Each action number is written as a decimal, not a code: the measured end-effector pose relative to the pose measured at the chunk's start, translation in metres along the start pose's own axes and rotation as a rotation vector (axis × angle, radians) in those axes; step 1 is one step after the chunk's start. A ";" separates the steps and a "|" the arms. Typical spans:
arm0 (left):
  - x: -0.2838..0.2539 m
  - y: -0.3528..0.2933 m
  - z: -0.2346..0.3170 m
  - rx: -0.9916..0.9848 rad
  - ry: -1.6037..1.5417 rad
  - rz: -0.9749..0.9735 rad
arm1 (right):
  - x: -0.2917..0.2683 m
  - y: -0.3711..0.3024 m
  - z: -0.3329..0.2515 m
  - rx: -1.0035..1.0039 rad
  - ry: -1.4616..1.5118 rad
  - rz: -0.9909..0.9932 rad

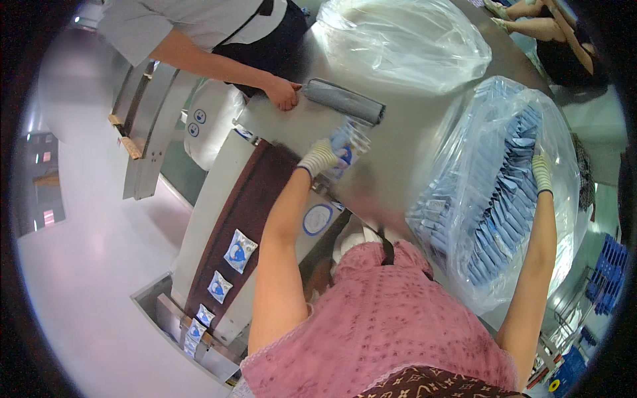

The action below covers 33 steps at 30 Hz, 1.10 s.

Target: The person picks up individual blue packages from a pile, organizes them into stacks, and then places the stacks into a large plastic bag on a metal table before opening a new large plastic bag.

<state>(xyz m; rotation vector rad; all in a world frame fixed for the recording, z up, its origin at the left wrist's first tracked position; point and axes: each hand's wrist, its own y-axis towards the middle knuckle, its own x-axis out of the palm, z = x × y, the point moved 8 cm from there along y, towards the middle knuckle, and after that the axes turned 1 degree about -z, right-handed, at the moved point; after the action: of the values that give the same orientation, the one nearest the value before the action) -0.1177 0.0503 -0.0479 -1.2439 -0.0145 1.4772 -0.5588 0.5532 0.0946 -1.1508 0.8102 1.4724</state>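
Observation:
My left hand (320,157), in a striped knit glove, is closed on small blue-and-white packets (348,147) over the metal table by the conveyor's end. The packets are smeared by motion, so how many it holds is unclear. At the right, my right hand (543,174), gloved alike, lies with its fingers stretched along the outer side of upright packets (501,222). These stand tightly in rows inside a large clear plastic bag (458,152).
Several packets (240,251) lie spaced along the dark conveyor belt (229,205) at my left. Across the metal table (391,162), a co-worker's bare hand (283,93) is at the end of a grey roller-shaped object (345,101). Another clear bag (405,43) lies at the far side.

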 end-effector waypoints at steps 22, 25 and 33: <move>0.082 -0.087 0.184 0.282 -0.471 -0.115 | -0.088 -0.033 -0.042 -0.231 0.114 -0.045; 0.052 -0.083 0.199 0.052 -1.561 -0.241 | -0.097 -0.039 -0.043 -0.319 0.225 -0.095; -0.016 -0.119 0.448 0.541 -1.101 -0.614 | -0.068 -0.018 -0.033 -0.503 0.262 0.077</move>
<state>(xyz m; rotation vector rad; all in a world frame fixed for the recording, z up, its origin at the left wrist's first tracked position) -0.3385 0.3473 0.2320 0.1177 -0.6277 1.3044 -0.5344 0.5050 0.1505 -1.7326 0.6803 1.6635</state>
